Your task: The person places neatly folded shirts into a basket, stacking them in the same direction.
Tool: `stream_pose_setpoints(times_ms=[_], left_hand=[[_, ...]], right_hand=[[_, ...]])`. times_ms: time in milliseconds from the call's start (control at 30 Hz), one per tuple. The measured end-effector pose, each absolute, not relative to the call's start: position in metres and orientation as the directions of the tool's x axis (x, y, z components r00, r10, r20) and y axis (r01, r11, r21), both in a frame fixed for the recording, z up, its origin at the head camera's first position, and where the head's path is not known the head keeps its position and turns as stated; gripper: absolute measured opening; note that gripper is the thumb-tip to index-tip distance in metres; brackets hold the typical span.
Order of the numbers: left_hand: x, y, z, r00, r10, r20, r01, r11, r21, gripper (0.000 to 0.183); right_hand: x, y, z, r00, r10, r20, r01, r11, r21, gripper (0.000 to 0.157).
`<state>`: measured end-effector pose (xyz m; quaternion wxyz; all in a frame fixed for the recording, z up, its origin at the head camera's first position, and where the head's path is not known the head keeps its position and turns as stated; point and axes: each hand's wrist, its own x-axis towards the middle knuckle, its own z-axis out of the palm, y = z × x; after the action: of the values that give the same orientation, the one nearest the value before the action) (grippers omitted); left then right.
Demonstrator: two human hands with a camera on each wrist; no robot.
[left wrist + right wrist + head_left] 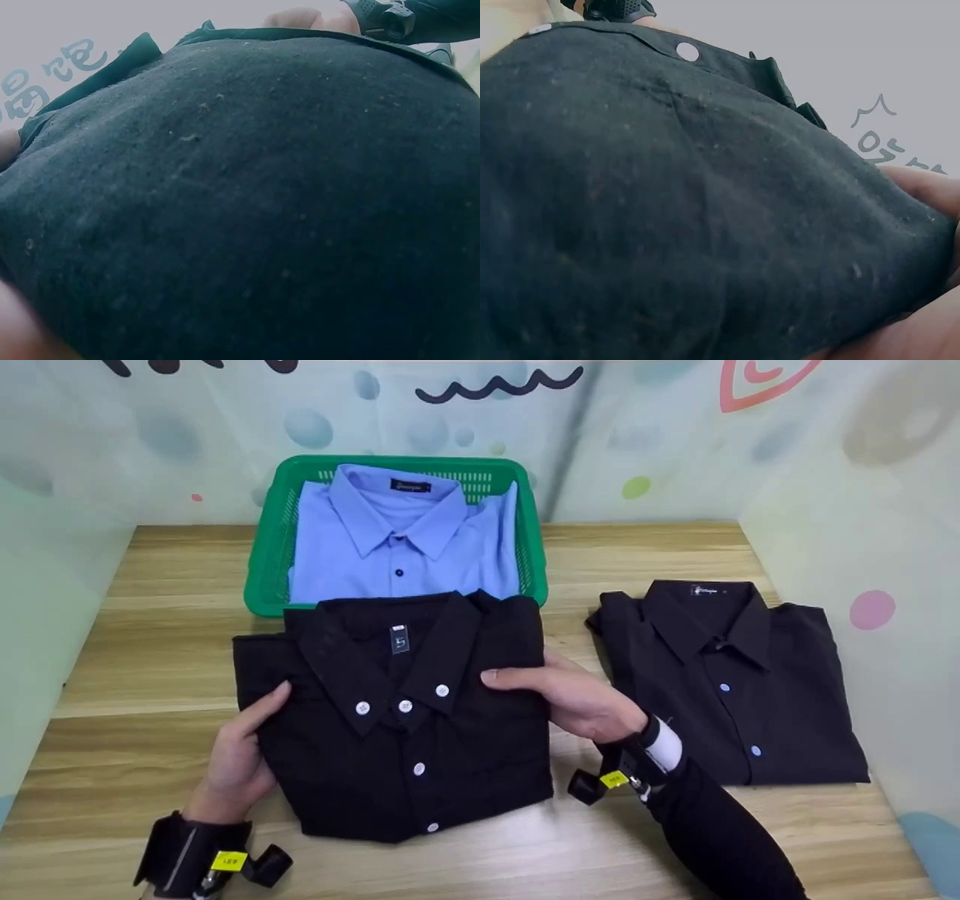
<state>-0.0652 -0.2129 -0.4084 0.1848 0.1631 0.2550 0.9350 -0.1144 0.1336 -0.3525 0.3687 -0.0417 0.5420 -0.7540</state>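
Note:
A folded black shirt (480, 757) with white buttons and a button-down collar is held in front of me, its collar pointing away. My left hand (236, 754) grips its left side, thumb on the front and the other fingers hidden behind the cloth. On the opposite side my right hand (585, 701) pinches the shirt the same way, thumb lying near the collar. Dark fabric (247, 187) fills most of the left wrist view. In the right wrist view, the cloth (667, 202) sags between the hands, with fingers (915, 330) at the right edge.
Behind the black shirt stands a green plastic basket (259, 562) with a folded blue shirt (345, 566) inside; the held shirt overlaps its front rim. A second folded black shirt (802, 690) lies at the right on the wooden table (135, 660). Patterned walls (637, 442) enclose the back and sides.

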Motion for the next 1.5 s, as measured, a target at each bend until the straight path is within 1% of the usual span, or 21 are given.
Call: stream_pose_setpoints(times_ms=[100,300,533,667,900,1033,1200,1300,1400,1500], left_hand=[[-0.064,-0.213,-0.409,-0.892,0.404,0.203,-0.246,-0.811,0.531,0.036],[-0.062,-0.213,-0.409,-0.887,0.384,0.256,-0.217,-0.837,0.503,0.037],[-0.061,-0.213,-0.408,-0.904,0.331,0.270,-0.172,-0.862,0.477,0.037],[-0.062,-0.213,-0.408,-0.903,0.344,0.257,-0.179,-0.846,0.503,0.036],[-0.065,-0.212,-0.409,-0.891,0.377,0.253,-0.210,-0.837,0.506,0.038],[-0.068,-0.211,-0.409,-0.913,0.350,0.208,-0.190,-0.817,0.544,0.035],[-0.076,-0.209,-0.406,-0.965,0.241,0.100,-0.122,-0.757,0.642,0.030],[-0.080,-0.209,-0.403,-0.981,0.191,0.039,-0.108,-0.700,0.706,0.039],[-0.086,-0.208,-0.399,-0.984,0.179,-0.010,-0.125,-0.646,0.753,0.049],[-0.090,-0.207,-0.397,-0.985,0.164,-0.051,-0.141,-0.604,0.785,0.052]], right_hand=[[-0.114,0.134,-0.352,-0.732,-0.593,-0.335,0.505,-0.143,-0.851,0.051],[-0.112,0.134,-0.350,-0.749,-0.581,-0.318,0.478,-0.143,-0.866,0.046],[-0.112,0.134,-0.349,-0.777,-0.567,-0.272,0.434,-0.170,-0.885,0.044],[-0.114,0.135,-0.349,-0.780,-0.554,-0.292,0.448,-0.169,-0.878,0.043],[-0.121,0.135,-0.356,-0.788,-0.529,-0.315,0.468,-0.182,-0.865,0.042],[-0.125,0.134,-0.363,-0.802,-0.514,-0.305,0.462,-0.210,-0.862,0.039],[-0.131,0.135,-0.368,-0.821,-0.483,-0.305,0.447,-0.210,-0.870,0.039],[-0.137,0.135,-0.368,-0.830,-0.462,-0.312,0.435,-0.187,-0.881,0.039],[-0.142,0.136,-0.367,-0.843,-0.442,-0.307,0.414,-0.170,-0.894,0.039],[-0.147,0.137,-0.364,-0.850,-0.433,-0.301,0.399,-0.155,-0.904,0.038]])
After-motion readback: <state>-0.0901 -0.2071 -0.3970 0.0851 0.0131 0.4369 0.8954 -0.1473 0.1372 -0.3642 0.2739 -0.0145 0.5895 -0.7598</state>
